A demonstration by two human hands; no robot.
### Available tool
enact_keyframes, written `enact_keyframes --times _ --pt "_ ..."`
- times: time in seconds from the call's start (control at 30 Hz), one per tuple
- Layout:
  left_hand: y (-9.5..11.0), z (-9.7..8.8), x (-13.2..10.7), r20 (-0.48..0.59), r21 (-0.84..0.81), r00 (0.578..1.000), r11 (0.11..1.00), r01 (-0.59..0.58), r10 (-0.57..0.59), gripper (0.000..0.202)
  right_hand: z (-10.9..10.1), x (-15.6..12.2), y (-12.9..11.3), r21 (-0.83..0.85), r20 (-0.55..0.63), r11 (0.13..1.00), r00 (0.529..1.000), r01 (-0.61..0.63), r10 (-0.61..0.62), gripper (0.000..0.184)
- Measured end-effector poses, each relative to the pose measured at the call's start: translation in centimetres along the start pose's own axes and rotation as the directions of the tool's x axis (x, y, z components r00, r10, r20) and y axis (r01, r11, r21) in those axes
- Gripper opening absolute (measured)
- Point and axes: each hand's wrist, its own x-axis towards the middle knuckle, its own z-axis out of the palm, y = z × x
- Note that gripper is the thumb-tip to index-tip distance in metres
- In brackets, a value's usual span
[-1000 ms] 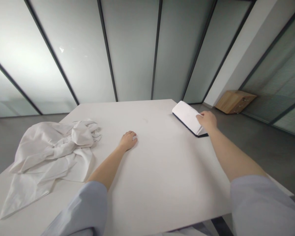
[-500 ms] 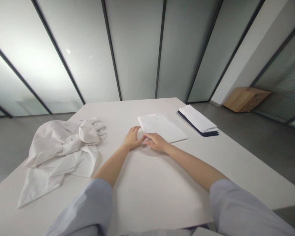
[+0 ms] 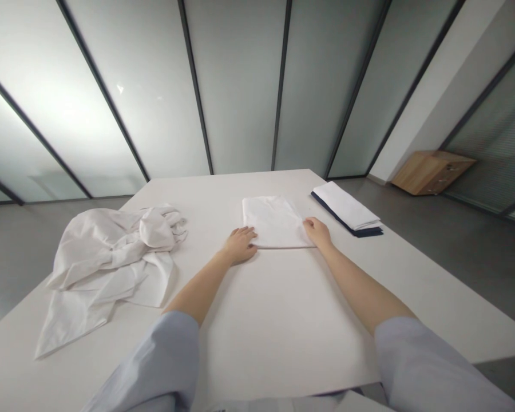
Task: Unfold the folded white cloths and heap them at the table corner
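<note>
A folded white cloth (image 3: 274, 223) lies flat on the white table, its near edge almost level across my view. My left hand (image 3: 240, 245) rests on its near left corner, fingers stretched out flat. At the right edge, my right hand (image 3: 318, 232) has its fingers curled in and pinches the fabric near the near right corner. The thumb side of that hand is partly hidden by its back.
A large crumpled white cloth (image 3: 111, 257) spreads over the table's left side. On the right, a folded white cloth (image 3: 347, 205) sits on dark navy folded fabric (image 3: 369, 232). Beyond the white table (image 3: 274, 332), a wooden cabinet (image 3: 429, 171) stands on the floor by glass panels.
My right hand has moved from beside my left hand to the cloth's right edge. My left hand has flattened onto the near left corner. The folded cloth has turned squarer to me.
</note>
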Motion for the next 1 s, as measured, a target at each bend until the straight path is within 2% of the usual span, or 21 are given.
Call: enact_keyframes --times 0.1,0.17,0.27,0.33,0.4,0.47,0.6,0.67,0.73,0.83,0.9,0.93,0.97,1.0 --pt "-1.1 -0.3 -0.2 -0.047 0.058 0.985 0.984 0.167 -0.165 0.048 0.6 -0.9 -1.3 0.12 0.135 0.986 0.982 0.116 -0.132 0.029" --pt "-1.4 -0.4 -0.3 -0.081 0.083 0.975 0.974 0.213 -0.206 0.054 1.1 -1.7 -2.2 0.182 0.149 0.957 0.956 0.225 -0.253 0.029" --pt "-1.3 -0.3 -0.5 -0.091 0.074 0.983 0.984 0.164 -0.157 0.064 1.7 -2.6 -3.4 0.212 0.106 0.913 0.92 0.35 -0.377 0.031" --pt "-1.1 -0.1 -0.4 -0.066 0.045 0.993 0.994 0.102 -0.099 0.061 1.8 -3.0 -3.8 0.242 0.072 0.883 0.9 0.402 -0.429 0.031" --pt "-1.0 0.1 -0.1 -0.044 0.003 0.995 0.996 0.091 -0.091 0.049 1.8 -3.1 -3.9 0.295 0.029 0.855 0.891 0.426 -0.454 0.03" --pt "-1.0 0.2 0.3 -0.043 -0.053 0.988 0.988 0.144 -0.147 0.041 1.8 -3.0 -3.9 0.349 -0.031 0.835 0.895 0.426 -0.444 0.029" --pt "-1.9 0.2 1.0 -0.059 -0.259 0.939 0.914 0.313 -0.338 0.051 1.6 -2.5 -3.4 0.386 -0.197 0.827 0.912 0.409 -0.359 0.027" --pt "-2.7 0.2 1.2 -0.082 -0.443 0.886 0.813 0.378 -0.456 0.057 1.4 -2.2 -3.1 0.36 -0.271 0.839 0.907 0.407 -0.324 0.026" --pt "-3.7 0.2 1.4 -0.087 -0.659 0.827 0.654 0.371 -0.556 0.059 1.2 -1.9 -2.7 0.312 -0.306 0.851 0.893 0.422 -0.33 0.027" --pt "-4.9 0.3 1.9 -0.076 -0.906 0.731 0.354 0.234 -0.678 0.055 1.0 -1.8 -2.5 0.214 -0.265 0.861 0.876 0.461 -0.403 0.028" --pt "-5.5 0.4 2.2 -0.071 -0.969 0.633 0.203 0.139 -0.771 0.049 1.0 -2.0 -2.7 0.147 -0.167 0.861 0.87 0.487 -0.463 0.025" --pt "-5.8 0.4 2.2 -0.073 -0.977 0.575 0.174 0.123 -0.815 0.045 1.0 -2.1 -2.9 0.118 -0.099 0.858 0.866 0.5 -0.491 0.022" --pt "-6.0 0.4 2.2 -0.091 -0.974 0.514 0.184 0.132 -0.853 0.042 1.1 -2.2 -3.0 0.09 -0.024 0.854 0.858 0.513 -0.513 0.019" --pt "-6.3 0.5 2.0 -0.136 -0.958 0.456 0.235 0.168 -0.879 0.04 1.2 -2.3 -3.2 0.061 0.051 0.849 0.848 0.524 -0.527 0.018"
